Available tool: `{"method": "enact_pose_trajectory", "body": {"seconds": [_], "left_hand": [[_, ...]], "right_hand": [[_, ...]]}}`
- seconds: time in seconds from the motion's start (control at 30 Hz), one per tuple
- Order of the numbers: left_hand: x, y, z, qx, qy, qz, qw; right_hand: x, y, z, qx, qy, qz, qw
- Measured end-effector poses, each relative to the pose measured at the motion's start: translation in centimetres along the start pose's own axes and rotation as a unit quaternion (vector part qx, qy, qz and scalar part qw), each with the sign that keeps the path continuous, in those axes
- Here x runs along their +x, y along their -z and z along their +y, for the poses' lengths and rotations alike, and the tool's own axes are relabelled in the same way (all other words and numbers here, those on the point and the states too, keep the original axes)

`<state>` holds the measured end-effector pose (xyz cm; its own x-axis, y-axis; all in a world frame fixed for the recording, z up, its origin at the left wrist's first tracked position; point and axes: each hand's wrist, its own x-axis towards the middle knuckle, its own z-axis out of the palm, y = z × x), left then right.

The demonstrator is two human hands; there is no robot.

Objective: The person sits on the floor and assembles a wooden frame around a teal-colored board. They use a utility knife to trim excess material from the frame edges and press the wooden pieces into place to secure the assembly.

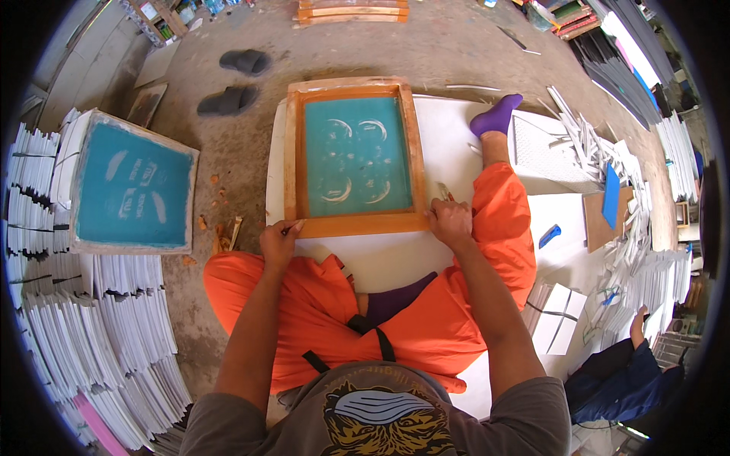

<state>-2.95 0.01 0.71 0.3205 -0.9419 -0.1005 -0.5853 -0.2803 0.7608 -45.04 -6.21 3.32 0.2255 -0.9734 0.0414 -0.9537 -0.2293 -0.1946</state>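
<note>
Left grip (280, 239) and right grip (450, 220) pinch a brown strip (363, 226), laid along the frame's (290, 159) near side; fixing it (I judge) remains.

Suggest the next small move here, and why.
I'd probably have the left hand smooth down the left end of the glossy orange-brown strip on the near side of the rectangular wooden frame: its thumb and fingers pinch at that end, while the right hand is at the right end.
</note>
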Motion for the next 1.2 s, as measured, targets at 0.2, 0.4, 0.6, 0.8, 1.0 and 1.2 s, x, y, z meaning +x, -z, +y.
{"method": "enact_pose_trajectory", "body": {"seconds": [0.2, 0.4, 0.6, 0.8, 1.0, 1.2], "left_hand": [[0.4, -0.3, -1.3, -0.006, 0.012, -0.002, 1.000], [0.4, -0.4, -1.1, -0.003, 0.020, -0.007, 1.000], [-0.2, -0.1, -0.2, 0.100, -0.058, 0.038, 0.993], [-0.4, 0.0, 0.1, 0.123, -0.065, 0.053, 0.989], [-0.3, -0.2, -0.2, 0.100, -0.054, 0.056, 0.992], [0.0, -0.4, -0.4, 0.048, 0.042, 0.020, 0.998]], "right_hand": [[0.3, -0.7, 0.3, -0.048, 0.048, 0.027, 0.997], [0.8, -0.3, 0.4, -0.077, 0.054, 0.020, 0.995], [0.8, -0.2, 0.5, -0.103, 0.050, 0.013, 0.993], [1.1, -0.4, -1.3, -0.129, 0.004, -0.047, 0.991], [0.7, 0.1, -1.9, -0.113, -0.074, -0.047, 0.990], [1.0, -0.2, -2.1, -0.092, -0.137, -0.052, 0.985]]}}
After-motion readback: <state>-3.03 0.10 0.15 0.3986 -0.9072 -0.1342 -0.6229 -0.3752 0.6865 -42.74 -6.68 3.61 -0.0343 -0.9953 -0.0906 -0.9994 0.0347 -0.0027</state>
